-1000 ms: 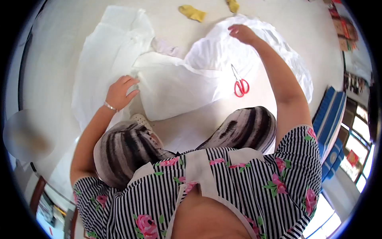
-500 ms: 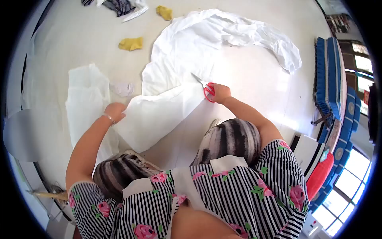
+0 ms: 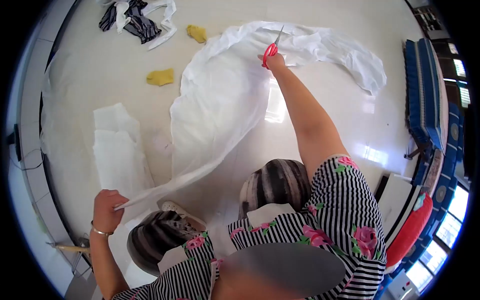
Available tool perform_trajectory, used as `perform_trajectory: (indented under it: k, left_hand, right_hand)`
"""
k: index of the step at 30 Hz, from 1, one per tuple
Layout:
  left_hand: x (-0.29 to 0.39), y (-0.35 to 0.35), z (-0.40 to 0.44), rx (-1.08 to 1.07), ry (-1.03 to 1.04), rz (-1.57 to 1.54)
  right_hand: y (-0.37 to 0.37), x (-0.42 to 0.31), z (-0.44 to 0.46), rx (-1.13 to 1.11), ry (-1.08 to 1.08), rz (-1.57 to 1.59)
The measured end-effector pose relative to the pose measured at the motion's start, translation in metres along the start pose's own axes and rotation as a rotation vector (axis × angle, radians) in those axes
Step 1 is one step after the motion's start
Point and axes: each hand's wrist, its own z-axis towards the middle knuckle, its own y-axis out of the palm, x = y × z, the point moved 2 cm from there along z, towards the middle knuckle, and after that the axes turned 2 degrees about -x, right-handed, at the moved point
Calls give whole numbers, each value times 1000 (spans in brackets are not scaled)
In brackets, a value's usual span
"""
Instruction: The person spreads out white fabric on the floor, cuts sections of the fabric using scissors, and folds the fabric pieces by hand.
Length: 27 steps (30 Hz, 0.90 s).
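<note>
A long sheet of thin white fabric [image 3: 215, 100] curves across the floor, its near end drawn up toward me. My left hand [image 3: 107, 209] pinches that near corner beside my left knee, and the edge stretches taut from it. Far out in front, my right hand [image 3: 273, 61] grips red-handled scissors [image 3: 270, 51] over the cloth. Their blades point away from me and look closed together. Whether the right fingers also hold the fabric edge, I cannot tell. Left of the sheet lies a separate folded white piece [image 3: 120, 150] on the floor.
Two yellow socks [image 3: 160, 77] lie beyond the cloth on the left. Black-and-white striped clothing [image 3: 142, 22] is heaped at the far left. To the right stand a blue-covered bench [image 3: 425, 95] and a red cushion [image 3: 411, 232]. My knees [image 3: 275, 187] border the near side.
My left hand has pulled the fabric's corner back toward my body. My right hand has moved far forward with the scissors, which now point away. The fabric's near edge is lifted and stretched.
</note>
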Motion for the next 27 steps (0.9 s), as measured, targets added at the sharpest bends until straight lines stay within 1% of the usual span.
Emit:
perform_trajectory:
  k: [2,4,5,6,7,8,10,11,12,13,14,15,16,17,18,20,22,23,24,25,27]
  left_hand:
    - [-26,-19,-28,150,-124,27]
    - [-85,-36,-48,325,-366,-47]
    - [-130,-48,-56,459,-414,31]
    - [-157,-72,-50,582,-451,81]
    - [-183,-97,-44,708,-490,127]
    - [-208,-121,-39,833,-529,167]
    - [-244,-164,-20,1099,-442,59]
    - [-241,-175,-5,1127,-394,36]
    - [-234,-183,9,1157,-345,11]
    - [-223,-185,20,1190,-292,-15]
    - [-213,-176,31,1146,-227,82]
    - [-203,-156,44,1101,-166,177]
    - [-194,-136,58,1054,-104,273]
    - [-181,-115,71,1043,45,386]
    - [-173,-94,81,1026,191,500]
    - [-187,-43,98,802,75,488]
    - [-190,5,112,790,130,508]
    - [-192,27,118,718,104,485]
    - [-193,45,123,649,78,465]
    - [-187,61,128,597,48,481]
    - [-190,95,133,498,3,502]
  right_hand:
    - [34,12,53,48,25,-24]
    - [16,-17,38,190,47,155]
    - [-8,-38,27,215,-7,205]
    - [-38,-56,16,241,-64,256]
    - [-72,-78,-2,235,-4,268]
    - [-104,-80,9,317,-73,402]
    - [-193,-74,31,475,-260,809]
    - [-239,-63,35,524,-366,943]
    - [-275,-69,7,561,-320,983]
    - [-309,-61,-15,580,-381,905]
    - [-343,-39,-22,550,-430,888]
    - [-361,-22,-35,649,-471,953]
    - [-383,6,-41,638,-471,967]
    - [-379,20,-73,673,-428,990]
    - [-380,39,-88,697,-389,944]
    - [-370,90,-107,608,-329,868]
    - [-345,132,-118,636,-212,763]
    - [-329,146,-119,661,-142,736]
    - [-316,159,-114,670,-27,750]
    - [-300,163,-114,639,61,736]
    - [-271,181,-105,630,132,675]
